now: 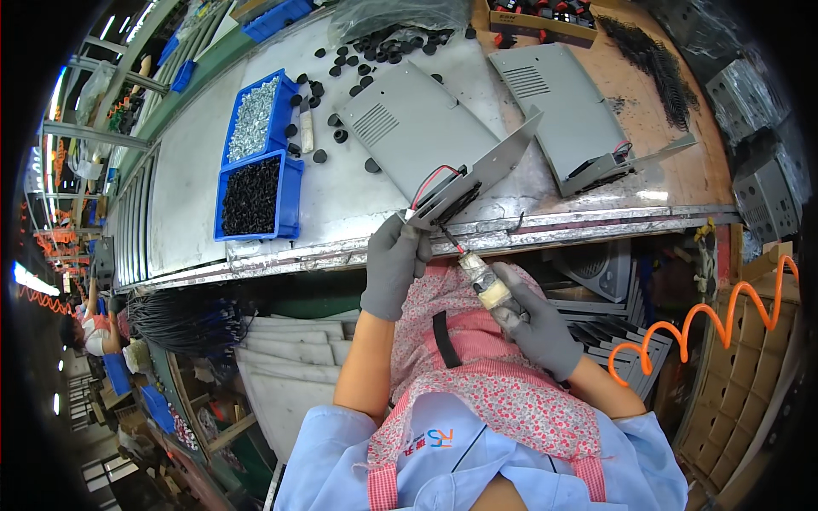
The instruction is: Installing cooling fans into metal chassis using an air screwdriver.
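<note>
My left hand [394,264], in a grey glove, grips the near corner of a bent grey metal panel [417,119] with vent slots. A red and black wire pair [433,180] runs along the panel's upright flange. In my gloved right hand [537,324] is a slim power screwdriver [483,279] wrapped in worn tape. Its bit points up at the flange's near edge, close to my left fingers; whether it touches a screw is too small to tell. A second grey panel [558,102] with wires lies to the right on the bench.
Two blue bins stand to the left, one with silver screws [254,119], one with black screws [249,196]. Black round caps [341,136] lie scattered behind. An orange coiled hose [682,332] hangs at right. Below the bench edge [341,255] are stacked panels [290,349]. A co-worker [94,332] stands far left.
</note>
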`<state>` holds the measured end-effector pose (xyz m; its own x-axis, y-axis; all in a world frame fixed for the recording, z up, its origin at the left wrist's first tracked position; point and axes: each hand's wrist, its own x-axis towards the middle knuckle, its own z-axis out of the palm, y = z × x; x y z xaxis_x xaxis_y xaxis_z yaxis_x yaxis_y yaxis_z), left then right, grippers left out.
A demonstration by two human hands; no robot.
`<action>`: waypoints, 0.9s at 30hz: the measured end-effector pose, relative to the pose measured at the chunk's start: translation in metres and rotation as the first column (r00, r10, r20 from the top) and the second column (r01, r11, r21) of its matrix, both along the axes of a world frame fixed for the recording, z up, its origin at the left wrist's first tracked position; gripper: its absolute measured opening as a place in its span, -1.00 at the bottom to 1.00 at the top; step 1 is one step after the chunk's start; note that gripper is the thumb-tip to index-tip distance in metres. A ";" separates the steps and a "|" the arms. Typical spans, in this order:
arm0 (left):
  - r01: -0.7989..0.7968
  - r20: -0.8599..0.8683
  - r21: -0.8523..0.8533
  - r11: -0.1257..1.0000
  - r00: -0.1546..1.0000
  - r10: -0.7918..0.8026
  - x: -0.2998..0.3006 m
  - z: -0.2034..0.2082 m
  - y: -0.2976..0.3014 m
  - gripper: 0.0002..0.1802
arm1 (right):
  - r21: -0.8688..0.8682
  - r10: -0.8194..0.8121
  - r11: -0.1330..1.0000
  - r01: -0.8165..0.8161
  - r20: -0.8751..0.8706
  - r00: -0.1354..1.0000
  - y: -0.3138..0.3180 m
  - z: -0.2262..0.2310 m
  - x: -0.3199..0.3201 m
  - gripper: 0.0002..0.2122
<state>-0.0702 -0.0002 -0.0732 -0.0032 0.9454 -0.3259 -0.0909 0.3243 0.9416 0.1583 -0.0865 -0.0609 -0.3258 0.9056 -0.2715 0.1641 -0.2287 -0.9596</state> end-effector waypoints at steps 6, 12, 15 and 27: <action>0.042 -0.032 -0.017 0.999 0.999 -0.043 -0.001 0.005 0.002 -0.72 | 0.156 0.025 0.986 -0.061 0.222 0.975 0.002 0.003 -0.002 -0.42; 0.091 -0.017 -0.040 0.995 0.996 -0.091 -0.006 0.011 0.004 -0.71 | 0.107 -0.001 0.994 -0.005 0.055 0.998 0.010 0.007 -0.008 -0.43; 0.048 0.305 -0.085 0.995 0.952 -0.019 -0.014 0.004 0.006 -0.69 | -0.002 0.007 1.000 -0.007 0.012 1.000 0.007 0.009 -0.005 -0.43; 0.132 0.837 -0.097 0.986 0.548 0.009 -0.032 -0.013 -0.016 -0.47 | 0.068 0.072 0.995 -0.077 0.070 0.995 0.000 0.025 0.004 -0.43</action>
<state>-0.1023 -0.0157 -0.0859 0.3927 0.8792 -0.2700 -0.7846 0.4734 0.4003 0.1623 -0.0862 -0.0359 -0.3760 0.8973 -0.2313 0.2426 -0.1456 -0.9591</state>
